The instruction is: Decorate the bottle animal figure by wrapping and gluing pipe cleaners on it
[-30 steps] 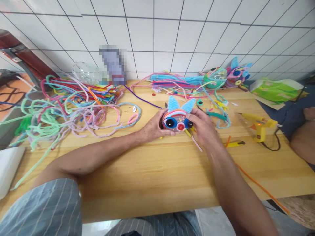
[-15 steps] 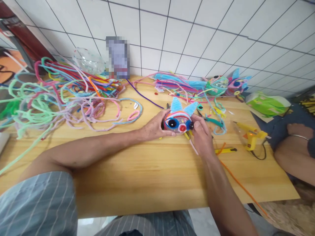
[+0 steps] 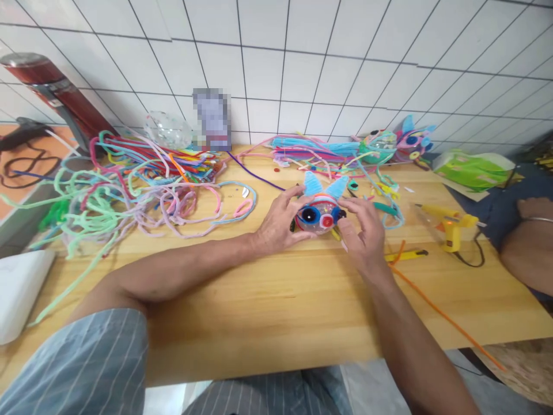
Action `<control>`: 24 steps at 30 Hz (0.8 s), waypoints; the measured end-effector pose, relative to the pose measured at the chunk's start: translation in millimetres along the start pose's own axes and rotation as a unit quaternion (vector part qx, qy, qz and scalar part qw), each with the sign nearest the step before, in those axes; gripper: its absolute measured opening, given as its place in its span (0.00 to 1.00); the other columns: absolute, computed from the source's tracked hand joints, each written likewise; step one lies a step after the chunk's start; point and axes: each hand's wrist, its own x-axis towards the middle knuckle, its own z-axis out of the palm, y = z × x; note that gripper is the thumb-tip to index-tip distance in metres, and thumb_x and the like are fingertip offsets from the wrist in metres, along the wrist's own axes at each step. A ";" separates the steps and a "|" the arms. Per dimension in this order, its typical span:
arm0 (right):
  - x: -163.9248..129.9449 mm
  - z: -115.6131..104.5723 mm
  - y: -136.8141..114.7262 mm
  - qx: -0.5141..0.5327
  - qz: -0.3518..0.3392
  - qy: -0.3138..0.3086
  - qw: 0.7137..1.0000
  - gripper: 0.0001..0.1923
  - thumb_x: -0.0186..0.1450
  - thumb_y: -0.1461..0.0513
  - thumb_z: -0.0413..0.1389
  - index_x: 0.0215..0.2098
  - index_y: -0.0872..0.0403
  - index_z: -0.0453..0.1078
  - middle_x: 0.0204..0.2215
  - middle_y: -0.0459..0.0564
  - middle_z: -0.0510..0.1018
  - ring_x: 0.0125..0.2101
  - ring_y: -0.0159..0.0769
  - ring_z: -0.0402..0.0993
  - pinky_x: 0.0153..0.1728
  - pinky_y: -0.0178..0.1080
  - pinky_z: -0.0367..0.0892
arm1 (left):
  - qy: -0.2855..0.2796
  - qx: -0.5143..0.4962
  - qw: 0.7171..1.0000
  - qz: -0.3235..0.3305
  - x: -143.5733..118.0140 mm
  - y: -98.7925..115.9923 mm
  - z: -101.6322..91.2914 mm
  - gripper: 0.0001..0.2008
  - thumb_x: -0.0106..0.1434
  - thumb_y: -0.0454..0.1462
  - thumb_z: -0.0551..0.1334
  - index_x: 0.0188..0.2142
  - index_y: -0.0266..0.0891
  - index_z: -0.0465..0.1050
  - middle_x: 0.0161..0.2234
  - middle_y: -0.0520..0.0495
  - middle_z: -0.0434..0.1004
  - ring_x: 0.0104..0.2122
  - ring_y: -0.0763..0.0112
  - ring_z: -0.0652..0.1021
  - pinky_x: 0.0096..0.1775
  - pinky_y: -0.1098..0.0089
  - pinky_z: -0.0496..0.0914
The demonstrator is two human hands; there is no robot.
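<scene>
Between my hands is a clear ball made up as an animal face point(image 3: 320, 221), with blue pipe-cleaner ears, round black-and-blue eyes and a red button nose on a pale ring. My left hand point(image 3: 283, 222) grips its left side, thumb below and fingers over the top. On the other side, my right hand point(image 3: 362, 229) closes on its edge near the right eye, fingertips at the top and thumb lower down. The ball's back is hidden. Just past my right hand lies a yellow utility knife point(image 3: 406, 255), beside an orange pipe cleaner point(image 3: 444, 314).
A tangle of pipe cleaners point(image 3: 142, 202) covers the table's left side. A yellow glue gun point(image 3: 451, 225) stands at right, near another person's arm point(image 3: 529, 248). Finished-looking balls point(image 3: 378, 148), a green packet point(image 3: 475, 173) and a propped phone point(image 3: 213, 118) line the back; a red flask point(image 3: 56, 95) stands left.
My left fingers have lifted from the ball's side to its upper edge. The right fingers have also shifted toward its top. The camera view has tilted up and moved left.
</scene>
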 end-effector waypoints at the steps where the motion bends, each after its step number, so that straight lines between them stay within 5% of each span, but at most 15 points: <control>1: 0.0 0.9 0.9 -0.004 -0.001 -0.002 1.000 0.17 0.75 0.49 0.59 0.56 0.45 0.81 0.54 0.56 0.83 0.58 0.53 0.77 0.65 0.60 0.68 | -0.002 0.001 1.000 0.006 -0.2 -0.4 0.1 0.41 0.66 0.59 0.72 0.71 0.48 0.66 0.73 0.31 0.63 0.73 0.42 0.68 0.72 0.39 0.65; 11: -1.3 8.0 13.0 -0.033 -0.060 0.005 0.998 0.19 0.76 0.50 0.58 0.58 0.47 0.81 0.52 0.56 0.84 0.54 0.51 0.80 0.59 0.57 0.74 | 0.058 0.023 0.995 0.074 -3.8 -10.8 9.1 0.34 0.72 0.55 0.68 0.72 0.48 0.66 0.73 0.29 0.63 0.72 0.46 0.70 0.67 0.43 0.73; 24: -0.8 11.4 12.7 -0.017 -0.064 0.007 0.998 0.16 0.76 0.49 0.58 0.55 0.47 0.80 0.51 0.55 0.84 0.54 0.51 0.80 0.58 0.55 0.75 | 0.033 0.014 0.998 0.052 -3.8 -4.6 4.5 0.33 0.72 0.54 0.69 0.70 0.47 0.69 0.73 0.29 0.64 0.72 0.46 0.70 0.69 0.41 0.71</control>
